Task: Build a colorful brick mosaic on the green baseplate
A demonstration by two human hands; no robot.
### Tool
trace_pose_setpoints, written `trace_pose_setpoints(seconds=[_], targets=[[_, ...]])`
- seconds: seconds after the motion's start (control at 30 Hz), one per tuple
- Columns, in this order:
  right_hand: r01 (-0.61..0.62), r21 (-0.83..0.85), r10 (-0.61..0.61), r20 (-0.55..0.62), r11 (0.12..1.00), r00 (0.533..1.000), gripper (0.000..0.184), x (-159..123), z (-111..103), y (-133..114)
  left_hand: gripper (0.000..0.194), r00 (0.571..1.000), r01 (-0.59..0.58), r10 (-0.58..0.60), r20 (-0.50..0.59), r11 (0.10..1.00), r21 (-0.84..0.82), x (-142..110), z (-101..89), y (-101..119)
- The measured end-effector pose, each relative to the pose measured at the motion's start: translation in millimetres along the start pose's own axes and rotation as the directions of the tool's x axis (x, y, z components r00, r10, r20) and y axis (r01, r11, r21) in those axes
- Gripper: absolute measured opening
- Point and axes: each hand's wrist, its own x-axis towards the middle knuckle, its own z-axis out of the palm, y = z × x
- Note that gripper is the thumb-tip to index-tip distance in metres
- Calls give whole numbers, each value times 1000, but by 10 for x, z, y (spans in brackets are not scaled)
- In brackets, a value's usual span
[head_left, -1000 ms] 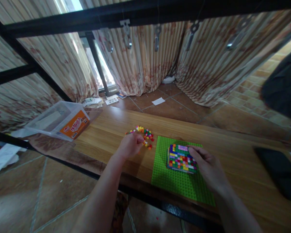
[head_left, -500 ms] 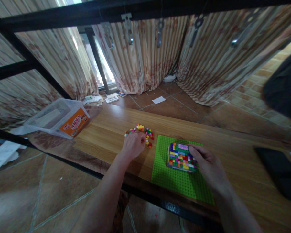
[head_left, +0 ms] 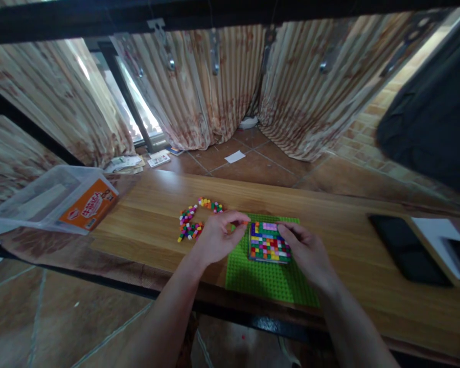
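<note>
A multicoloured block of toy building bricks stands on a green studded baseplate. My left hand is just left of the block, thumb and forefinger pinched round a small orange-red toy brick near its upper left corner. On the block's right side rests my right hand, its thumb and curled fingers gripping the upper right edge. Loose small bricks in many colours lie in a curved heap on the wooden table, left of the baseplate; my left hand partly covers them.
At the table's left end is a clear plastic box with an orange label. A black phone-like slab lies to the right, beside white paper. Patterned curtains hang beyond the table, and a dark bar crosses above.
My left hand has moved right from the loose bricks to the block, with a small brick in its fingertips. My right hand stays at the block. The view has swung right.
</note>
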Motion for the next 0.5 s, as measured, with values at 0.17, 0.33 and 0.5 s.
trace_pose_setpoints(seconds=[0.17,0.33,0.5], targets=[[8,-17,-8,11,1000,1000,52,-6,-3,-26,19,998,-38,37,44,999,34,30,93,34],[-7,-15,7,15,1000,1000,52,-12,6,-50,23,993,-97,90,77,991,97,30,110,-2],[2,-20,-2,20,1000,1000,51,-4,4,-37,25,986,-142,125,107,975,170,15,117,-15]])
